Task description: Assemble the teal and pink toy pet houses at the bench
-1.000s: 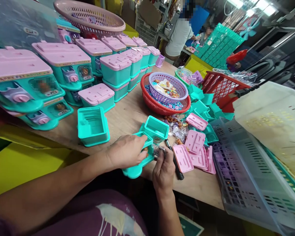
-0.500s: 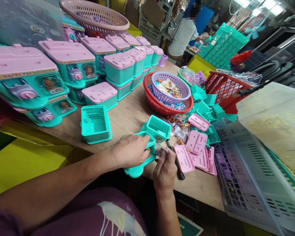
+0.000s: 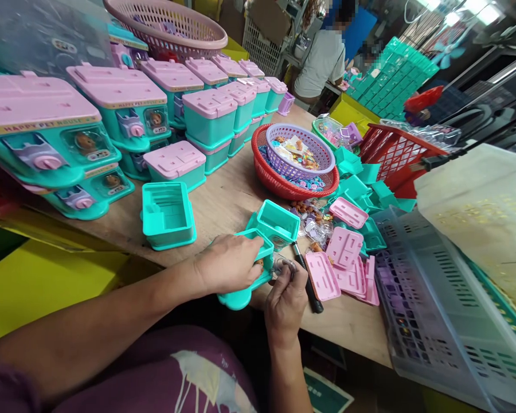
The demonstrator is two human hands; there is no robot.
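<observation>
My left hand (image 3: 227, 265) is closed on a teal plastic toy box (image 3: 235, 299) near the table's front edge, its fingers over the open top. A brown animal figure shows partly at the box's side, by my fingertips. In my right hand (image 3: 286, 301) a small clear plastic cover (image 3: 284, 266) is pinched between thumb and fingers, close against that side; whether it touches the box is hard to tell. Just behind stands another open teal box (image 3: 279, 221). A black-handled tool (image 3: 313, 292) lies right of my right hand.
Pink lids (image 3: 344, 249) and loose teal parts (image 3: 352, 192) lie to the right, beside a clear crate (image 3: 438, 310). A purple basket (image 3: 327, 155) sits in a red one (image 3: 262, 178). Finished-looking boxes with pink lids (image 3: 210, 106) stand stacked at left. A person (image 3: 320, 63) sits behind.
My right hand has shifted very slightly left, and the clear cover in it has turned a little. My left hand and the box stay almost the same.
</observation>
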